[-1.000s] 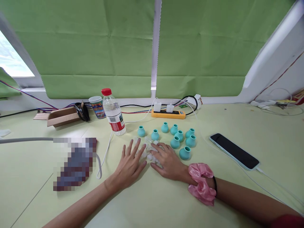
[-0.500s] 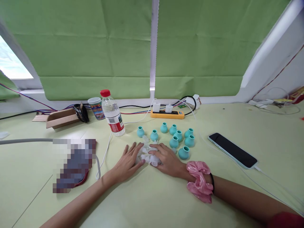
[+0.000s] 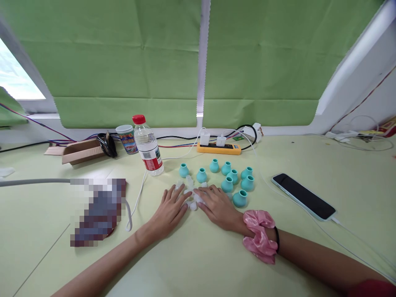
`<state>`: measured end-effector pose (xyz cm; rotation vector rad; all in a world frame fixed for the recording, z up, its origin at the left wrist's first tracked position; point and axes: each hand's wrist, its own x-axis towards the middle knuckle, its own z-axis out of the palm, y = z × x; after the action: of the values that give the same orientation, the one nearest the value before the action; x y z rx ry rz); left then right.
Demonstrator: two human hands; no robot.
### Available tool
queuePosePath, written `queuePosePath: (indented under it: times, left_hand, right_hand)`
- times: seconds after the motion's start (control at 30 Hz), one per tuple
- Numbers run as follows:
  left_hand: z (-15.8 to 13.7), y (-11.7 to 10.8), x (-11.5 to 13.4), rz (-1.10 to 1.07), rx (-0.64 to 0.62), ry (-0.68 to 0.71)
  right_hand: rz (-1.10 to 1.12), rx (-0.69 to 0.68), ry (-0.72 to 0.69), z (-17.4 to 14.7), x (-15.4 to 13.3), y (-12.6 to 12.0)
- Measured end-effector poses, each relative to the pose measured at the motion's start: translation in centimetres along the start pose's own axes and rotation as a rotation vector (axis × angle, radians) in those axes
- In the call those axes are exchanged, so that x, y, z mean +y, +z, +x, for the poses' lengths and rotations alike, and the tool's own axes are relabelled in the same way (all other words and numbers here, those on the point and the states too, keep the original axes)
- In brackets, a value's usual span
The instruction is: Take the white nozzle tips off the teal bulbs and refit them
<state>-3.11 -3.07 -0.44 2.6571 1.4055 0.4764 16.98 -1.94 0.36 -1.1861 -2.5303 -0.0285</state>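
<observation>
Translucent white plastic pieces [image 3: 193,205] lie loose on the pale table, partly covered by both hands; their exact kind is hard to make out. My left hand [image 3: 170,208] rests palm down over the left side of the pile, fingers stretched out. From the right, my right hand [image 3: 218,206] lies over the other side, its fingers also extended and touching pieces. Several small turquoise vase-shaped pieces with open necks stand behind and to the right, the nearest turquoise piece [image 3: 240,199] close beside my right hand. Another turquoise piece [image 3: 201,175] stands just beyond the pile.
A water bottle [image 3: 148,146] with a red cap stands at back left, beside a printed cup [image 3: 127,139] and a cardboard box [image 3: 83,152]. Behind the turquoise pieces sits an orange power strip [image 3: 219,149]. A phone [image 3: 303,196] on a white cable lies at right.
The white pieces are spread flatter and wider under my hands. Both hands stay over them, with fingers shifted slightly. The whole view has moved a little.
</observation>
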Motion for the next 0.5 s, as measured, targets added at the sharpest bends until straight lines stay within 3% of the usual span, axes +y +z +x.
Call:
queuePosePath:
  times: [0.17,0.27,0.37,0.5]
  left_hand:
    - [0.22,-0.22,-0.45,-0.080,0.117,0.021]
    - [0.32,-0.09,-0.90,-0.074,0.186,-0.019]
    - [0.28,0.00,-0.95,-0.050,0.186,0.025]
    - [0.10,-0.08,-0.49,-0.007,0.181,0.070]
  right_hand:
    - [-0.036,0.045,0.091,0.05,0.13,0.17]
    - [-0.061,-0.008,0.014,0.02,0.10,0.01]
    - [-0.054,-0.068,-0.084,-0.06,0.10,0.09]
    - [-0.055,-0.047,-0.075,-0.21,0.03,0.62]
